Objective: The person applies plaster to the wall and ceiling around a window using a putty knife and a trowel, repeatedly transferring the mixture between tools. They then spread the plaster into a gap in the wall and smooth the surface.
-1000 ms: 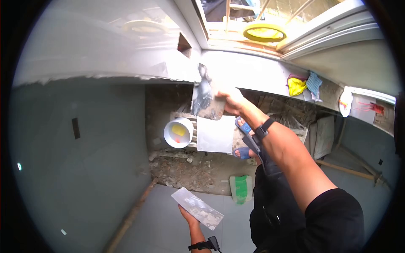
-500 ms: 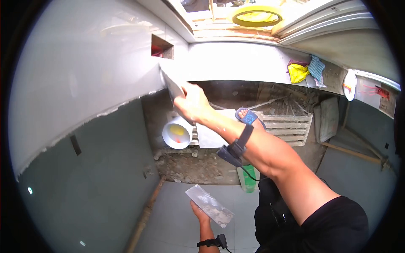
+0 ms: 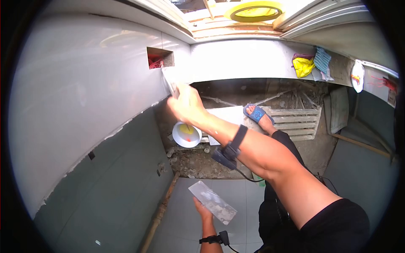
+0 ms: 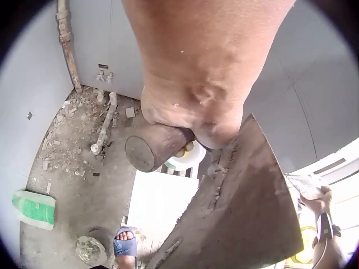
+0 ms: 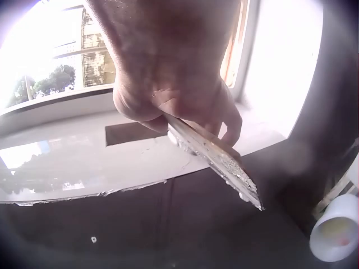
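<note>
In the head view my right hand grips a thin flat scraper by its edge and holds it up to the glossy light wall panel. White paste clings along the scraper's edge in the right wrist view. The scraper's tip is right below a rectangular wall recess with red wires inside. Low down, my left hand holds a plastering trowel. Its round handle pokes out of the fist in the left wrist view, and grey residue coats the wide blade.
A white bucket with yellow and red things inside stands beside a slatted bench, where a slippered foot rests. Rubble covers the floor by the wall. A yellow cloth lies on the sill, below the open window.
My right hand has swung left with the scraper, from over the bench to the wall below the recess. The left hand stays low with the trowel. The head view has shifted.
</note>
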`<state>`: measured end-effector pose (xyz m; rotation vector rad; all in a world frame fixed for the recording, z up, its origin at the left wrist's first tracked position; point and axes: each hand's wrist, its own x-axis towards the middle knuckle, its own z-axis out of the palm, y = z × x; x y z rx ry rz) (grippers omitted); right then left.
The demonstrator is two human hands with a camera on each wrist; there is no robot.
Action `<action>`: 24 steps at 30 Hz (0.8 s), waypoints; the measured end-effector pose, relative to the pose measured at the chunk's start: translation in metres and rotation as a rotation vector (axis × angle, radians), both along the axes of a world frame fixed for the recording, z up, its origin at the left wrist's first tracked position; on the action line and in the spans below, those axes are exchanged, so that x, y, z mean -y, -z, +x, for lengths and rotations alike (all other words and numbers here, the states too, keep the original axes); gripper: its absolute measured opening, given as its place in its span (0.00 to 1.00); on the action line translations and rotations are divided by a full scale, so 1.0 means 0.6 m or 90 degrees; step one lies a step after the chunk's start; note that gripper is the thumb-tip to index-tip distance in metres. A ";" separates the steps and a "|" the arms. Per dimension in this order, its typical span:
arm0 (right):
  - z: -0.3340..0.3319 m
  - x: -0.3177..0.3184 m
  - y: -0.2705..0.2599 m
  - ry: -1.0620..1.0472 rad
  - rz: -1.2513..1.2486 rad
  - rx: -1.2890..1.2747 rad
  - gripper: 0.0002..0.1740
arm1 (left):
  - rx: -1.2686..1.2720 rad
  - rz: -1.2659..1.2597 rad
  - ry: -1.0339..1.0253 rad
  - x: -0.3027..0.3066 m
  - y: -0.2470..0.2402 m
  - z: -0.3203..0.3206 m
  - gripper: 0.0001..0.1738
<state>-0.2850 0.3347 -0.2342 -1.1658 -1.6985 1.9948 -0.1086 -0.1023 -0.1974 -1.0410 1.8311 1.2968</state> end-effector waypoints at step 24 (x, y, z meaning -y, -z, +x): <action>0.090 -0.037 0.029 -0.133 -0.031 -0.240 0.31 | 0.015 0.000 0.012 0.033 0.041 0.008 0.32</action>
